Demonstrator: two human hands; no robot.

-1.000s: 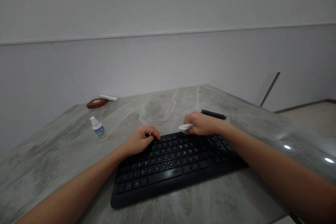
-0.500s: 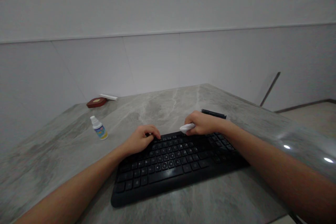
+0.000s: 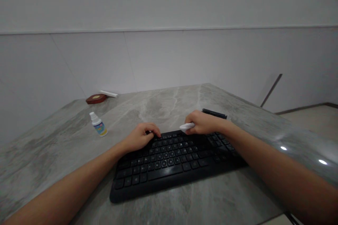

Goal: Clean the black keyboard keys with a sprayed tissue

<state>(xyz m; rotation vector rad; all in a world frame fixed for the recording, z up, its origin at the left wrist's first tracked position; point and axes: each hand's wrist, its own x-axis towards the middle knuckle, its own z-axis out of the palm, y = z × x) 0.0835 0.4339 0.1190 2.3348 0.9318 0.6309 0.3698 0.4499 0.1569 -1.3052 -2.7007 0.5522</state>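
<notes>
Pinched between the thumb and fingers of our right hand (image 3: 202, 123) is a small, folded white wad (image 3: 187, 127), like cloth or tissue, at the far edge of a wide, black plastic keyboard (image 3: 167, 171), right of its middle; we cannot tell whether the wad touches the keys. It should be light, soft and easily crumpled, best held bunched near its tip. Our left hand (image 3: 139, 136) rests, fingers bent, on the keyboard's far left part; whether it clasps the edge we cannot make out. The keyboard looks stiff and fairly light, likely to slide on the smooth, grey marbled tabletop (image 3: 161, 107), so we would hold it by its rim, off the keys. Just beyond the keyboard's far right lies a thin black bar (image 3: 214, 113); beyond its far left stand a white, blue-labelled bottle (image 3: 99, 125) and, farther, a reddish-brown box (image 3: 96, 99).
</notes>
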